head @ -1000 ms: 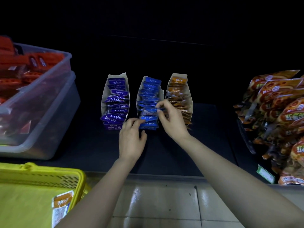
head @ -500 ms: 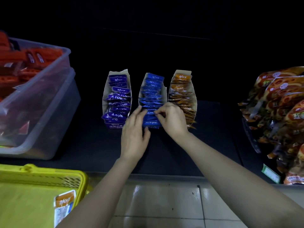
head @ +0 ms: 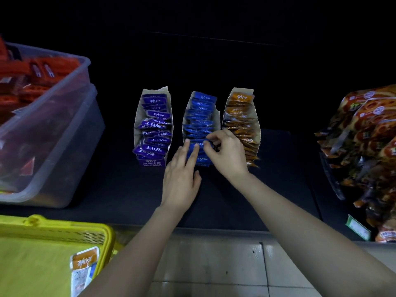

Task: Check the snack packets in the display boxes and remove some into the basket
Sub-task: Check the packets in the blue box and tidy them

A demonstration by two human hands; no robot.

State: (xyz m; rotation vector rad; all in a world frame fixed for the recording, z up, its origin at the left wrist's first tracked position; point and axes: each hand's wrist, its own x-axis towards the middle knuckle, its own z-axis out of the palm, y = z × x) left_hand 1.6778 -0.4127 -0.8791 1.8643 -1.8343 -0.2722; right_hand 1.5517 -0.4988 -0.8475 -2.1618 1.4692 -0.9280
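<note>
So that the row does not topple, I judge, my left grip (head: 181,179) rests spread on the blue packets (head: 198,123) in the middle display box (head: 218,117) while my right grip (head: 227,155) pinches one, basket (head: 53,227) near left.

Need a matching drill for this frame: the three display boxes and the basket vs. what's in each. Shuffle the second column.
Things:
1. left display box
2. middle display box
3. right display box
4. yellow basket

Contents:
A. row of orange packets
B. single orange-and-white packet
C. blue packets, left hand and right hand on them
D. purple packets

Pairs: 1-D, 2-C, 3-A, 4-B
</note>
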